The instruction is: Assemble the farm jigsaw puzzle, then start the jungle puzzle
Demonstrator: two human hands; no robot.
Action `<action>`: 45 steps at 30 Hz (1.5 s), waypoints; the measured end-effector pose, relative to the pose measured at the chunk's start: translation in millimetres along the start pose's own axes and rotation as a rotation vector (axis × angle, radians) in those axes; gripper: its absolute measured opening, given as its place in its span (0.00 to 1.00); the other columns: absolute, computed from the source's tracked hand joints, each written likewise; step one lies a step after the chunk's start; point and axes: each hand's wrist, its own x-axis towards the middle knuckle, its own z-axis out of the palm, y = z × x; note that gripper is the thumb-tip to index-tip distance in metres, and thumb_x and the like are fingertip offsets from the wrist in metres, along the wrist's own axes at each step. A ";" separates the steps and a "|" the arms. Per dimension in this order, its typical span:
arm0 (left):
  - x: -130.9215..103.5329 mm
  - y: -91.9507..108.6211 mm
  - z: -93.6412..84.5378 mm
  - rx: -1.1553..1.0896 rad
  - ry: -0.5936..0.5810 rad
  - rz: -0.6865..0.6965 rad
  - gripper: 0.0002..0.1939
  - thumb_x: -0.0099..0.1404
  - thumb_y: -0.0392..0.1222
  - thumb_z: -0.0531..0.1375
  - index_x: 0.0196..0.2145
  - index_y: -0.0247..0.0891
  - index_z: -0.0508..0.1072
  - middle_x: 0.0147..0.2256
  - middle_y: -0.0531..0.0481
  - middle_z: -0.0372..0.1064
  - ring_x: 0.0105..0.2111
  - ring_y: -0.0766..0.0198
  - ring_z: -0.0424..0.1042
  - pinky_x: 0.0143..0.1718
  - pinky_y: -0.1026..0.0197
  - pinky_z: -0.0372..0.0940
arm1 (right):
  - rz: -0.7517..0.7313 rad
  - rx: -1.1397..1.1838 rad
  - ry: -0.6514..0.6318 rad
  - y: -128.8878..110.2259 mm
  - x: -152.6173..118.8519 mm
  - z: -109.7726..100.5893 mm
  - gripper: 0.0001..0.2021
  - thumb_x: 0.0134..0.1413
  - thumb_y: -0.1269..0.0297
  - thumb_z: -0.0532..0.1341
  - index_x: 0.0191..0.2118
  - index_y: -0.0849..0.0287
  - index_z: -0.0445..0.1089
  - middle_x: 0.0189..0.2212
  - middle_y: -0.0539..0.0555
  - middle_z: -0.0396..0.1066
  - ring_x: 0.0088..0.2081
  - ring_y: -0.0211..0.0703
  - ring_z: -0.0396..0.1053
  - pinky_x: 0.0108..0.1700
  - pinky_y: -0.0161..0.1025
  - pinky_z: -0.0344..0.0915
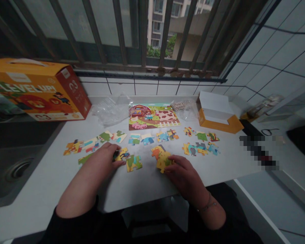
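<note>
Large cardboard puzzle pieces lie in loose groups across the white counter point(147, 186). My left hand point(108, 157) rests at the left group, its thumb and fingers around the edge of a yellow puzzle piece point(123, 154). Just right of that piece lies a green puzzle piece point(134, 163). My right hand point(179, 169) pinches a yellow puzzle piece point(164, 161) with a green patch, which partly covers an orange puzzle piece point(157, 151). Behind them stretches a row of pieces, among them a blue puzzle piece point(147, 139). A farm picture point(154, 117) lies flat at the back.
An orange carton point(38, 91) stands back left by the sink point(5, 169). Clear plastic bags point(110, 110) flank the farm picture. An open orange-and-white box point(218, 113) sits back right. Beyond it are a jar point(265, 105) and black-handled scissors point(269, 131). A barred window rises behind.
</note>
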 end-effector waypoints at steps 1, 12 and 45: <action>-0.6 0.4 -0.4 0.003 0.013 -0.002 0.22 0.65 0.49 0.70 0.53 0.38 0.80 0.56 0.34 0.79 0.55 0.38 0.79 0.58 0.44 0.73 | -0.018 0.011 0.002 -2.0 -0.5 -1.3 0.06 0.73 0.67 0.65 0.46 0.51 0.81 0.58 0.60 0.77 0.61 0.54 0.77 0.60 0.55 0.79; -8.6 -1.9 -5.1 0.105 0.015 -0.038 0.21 0.74 0.48 0.59 0.58 0.38 0.82 0.55 0.32 0.77 0.53 0.37 0.79 0.57 0.40 0.74 | -0.271 -0.069 -0.187 -48.1 9.4 22.8 0.05 0.75 0.63 0.66 0.50 0.48 0.80 0.57 0.51 0.82 0.64 0.47 0.75 0.74 0.52 0.65; -14.2 121.6 60.5 -0.069 -0.075 0.507 0.29 0.75 0.41 0.66 0.71 0.53 0.72 0.77 0.39 0.59 0.76 0.37 0.59 0.74 0.26 0.57 | 0.111 -0.425 -0.118 -9.7 -26.2 -6.5 0.24 0.74 0.62 0.61 0.72 0.52 0.68 0.70 0.61 0.73 0.71 0.65 0.68 0.71 0.70 0.62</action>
